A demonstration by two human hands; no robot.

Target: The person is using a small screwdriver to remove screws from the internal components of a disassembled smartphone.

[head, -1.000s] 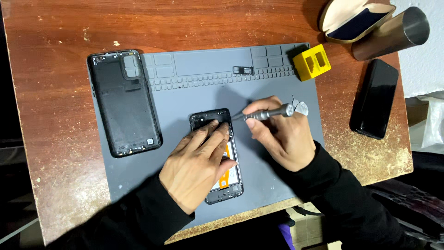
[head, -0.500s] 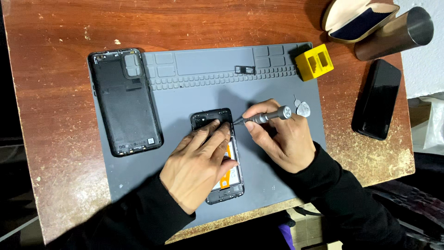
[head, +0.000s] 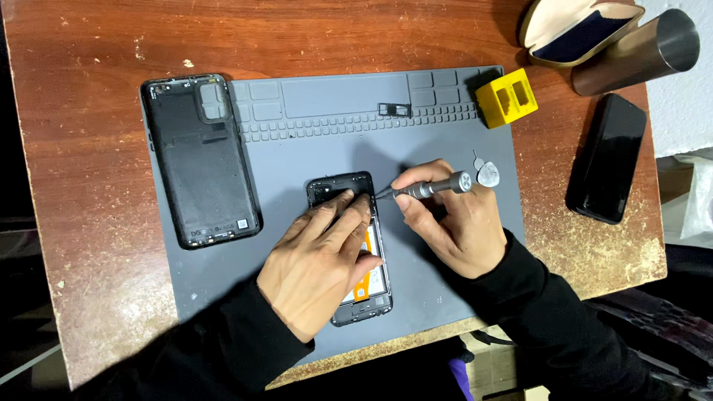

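Pinching a screwdriver (head: 427, 187), the right hand (head: 453, 230) has thumb and fingers pressed around its grey shaft, tip aimed left at the upper right edge of the phone (head: 355, 249). Tip looks touching or just at the frame; cannot tell exactly. Left hand (head: 319, 263) lies flat on the phone, fingers together and extended, pressing it down, not pinching anything. Phone is open, back off, lying lengthwise near the mat's (head: 312, 134) centre, orange part showing between the hands. Both arms in black sleeves.

On the mat: back cover (head: 200, 160) at the left edge, inside up, partly over the mat's rim. Small black part (head: 394, 110) in the upper grooved strip. Yellow block (head: 506, 96) at the top right corner. Pick (head: 488, 175) with a thin pin just beside the screwdriver's end.

Off the mat, on the wooden surface (head: 89, 89): second phone (head: 607, 157), screen dark, at right. Glasses case (head: 575, 30), open, top right, metal cup (head: 639, 52) lying on its side next to it.
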